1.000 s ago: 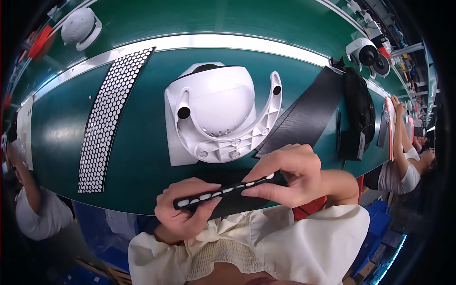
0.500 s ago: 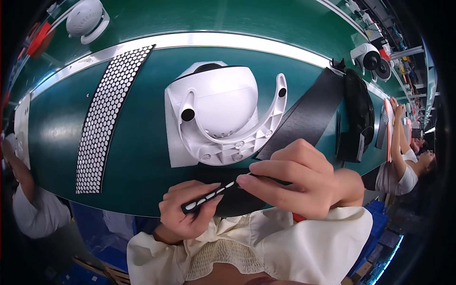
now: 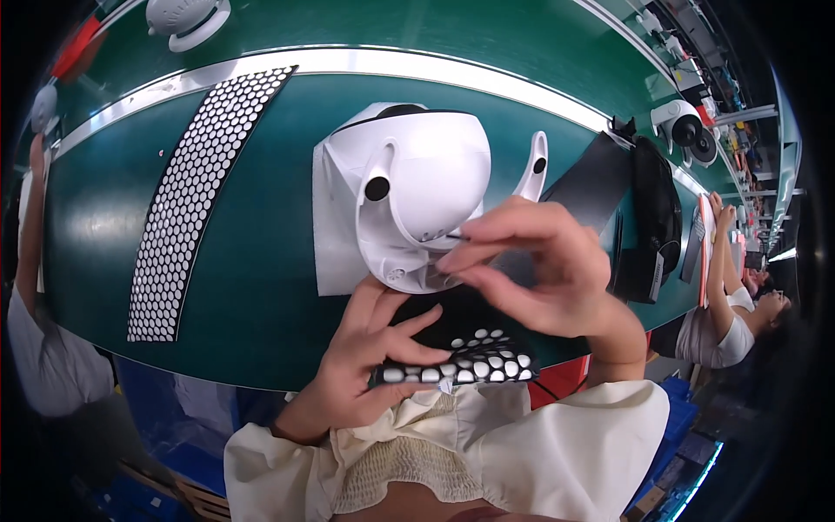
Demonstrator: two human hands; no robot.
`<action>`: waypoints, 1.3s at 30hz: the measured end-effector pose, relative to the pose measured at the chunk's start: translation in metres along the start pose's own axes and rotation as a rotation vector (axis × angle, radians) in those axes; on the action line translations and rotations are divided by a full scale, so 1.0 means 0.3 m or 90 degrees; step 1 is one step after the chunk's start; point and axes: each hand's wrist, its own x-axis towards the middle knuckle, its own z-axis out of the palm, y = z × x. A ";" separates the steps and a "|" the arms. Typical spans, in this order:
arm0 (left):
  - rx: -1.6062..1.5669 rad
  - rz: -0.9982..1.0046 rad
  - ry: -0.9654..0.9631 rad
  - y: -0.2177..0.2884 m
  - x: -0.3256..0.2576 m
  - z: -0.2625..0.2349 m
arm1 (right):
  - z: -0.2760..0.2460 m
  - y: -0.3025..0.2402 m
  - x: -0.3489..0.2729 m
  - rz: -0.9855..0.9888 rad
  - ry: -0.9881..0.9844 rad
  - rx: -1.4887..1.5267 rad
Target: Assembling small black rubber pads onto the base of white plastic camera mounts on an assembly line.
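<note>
A white rounded device (image 3: 439,161) with a curved stand rests on a white foam sheet (image 3: 330,261). One round black pad (image 3: 377,189) shows near the end of each stand arm. My left hand (image 3: 357,365) grips a folded black strip with white dots (image 3: 496,367) between thumb and fingers, its fingertips close to the stand's lower edge. My right hand (image 3: 539,261) is pinched over the stand's base, hiding part of it. Between its fingertips a small dark piece (image 3: 458,237) shows, too small and blurred to name.
A long black sheet of white dots (image 3: 196,200) lies to the left. On the right are black sheets (image 3: 578,191) and a black bag (image 3: 654,200). Similar white devices (image 3: 683,126) stand beyond the bright strip. Other people work at both sides.
My right hand has moved up from the dotted strip to the stand's base with a small dark piece. The strip has tilted, showing its dots, and the device appears shifted slightly right and up.
</note>
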 end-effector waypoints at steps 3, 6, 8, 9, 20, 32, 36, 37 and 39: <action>-0.039 0.033 -0.012 -0.010 -0.006 0.003 | 0.024 -0.002 0.043 -0.157 -0.067 -0.051; -0.039 0.086 -0.022 -0.022 -0.004 0.002 | 0.058 0.011 0.048 -0.113 -0.051 -0.043; -0.054 0.091 -0.016 -0.023 -0.003 -0.002 | 0.063 0.025 0.045 -0.143 -0.039 -0.062; -0.067 0.088 -0.020 -0.019 0.000 0.000 | 0.068 0.032 0.045 -0.174 -0.021 -0.080; 0.025 0.128 -0.065 -0.022 -0.002 -0.020 | 0.042 0.038 0.038 -0.474 -0.121 -0.461; -0.010 0.109 -0.022 -0.018 0.005 -0.010 | 0.007 0.094 0.035 -0.491 -0.047 -0.478; -0.038 0.134 -0.003 -0.023 0.005 -0.013 | 0.056 0.140 0.053 -0.648 0.063 -0.432; 0.007 0.126 -0.017 -0.020 0.001 -0.022 | 0.054 0.134 0.057 -0.648 0.062 -0.432; 0.050 0.119 -0.032 -0.013 -0.002 -0.030 | 0.050 0.117 0.064 -0.648 -0.017 -0.472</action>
